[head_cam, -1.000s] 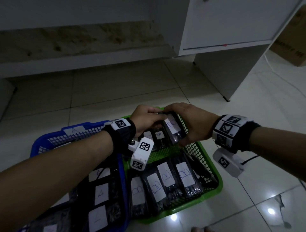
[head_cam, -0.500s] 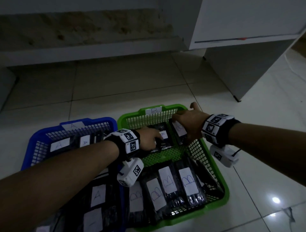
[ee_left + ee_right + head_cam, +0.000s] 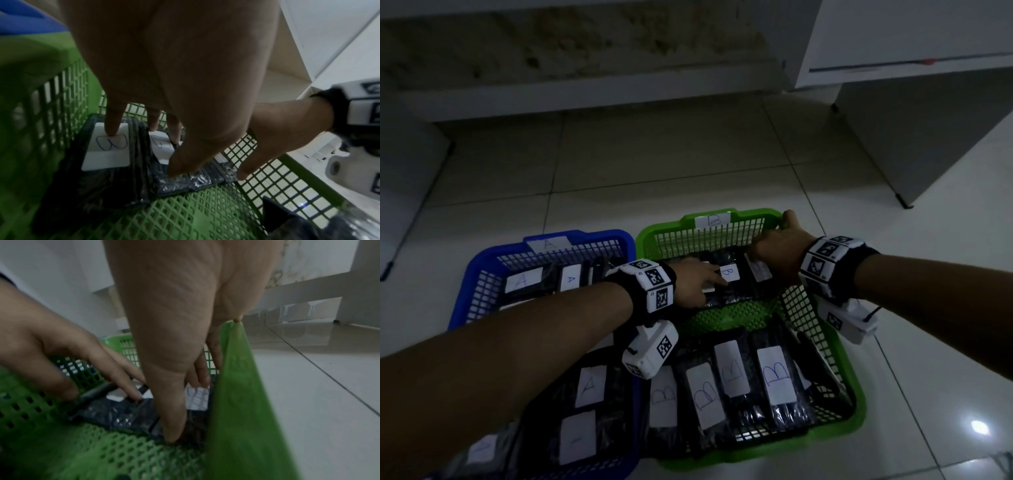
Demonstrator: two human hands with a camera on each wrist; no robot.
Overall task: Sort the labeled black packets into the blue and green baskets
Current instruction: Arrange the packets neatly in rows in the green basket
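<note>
Both hands having dropped deeper into the green basket (image 3: 822, 329), left hand (image 3: 693, 282) and right hand (image 3: 777, 255) are pressing flat-fingered on soft, light, crinkly packets (image 3: 172, 178), best pinched edgewise.

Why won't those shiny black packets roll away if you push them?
The black packets look flat, so they'd likely slide, not roll. Their crinkly plastic wrap probably feels slippery and bends a little. The green basket walls would stop them.
</note>
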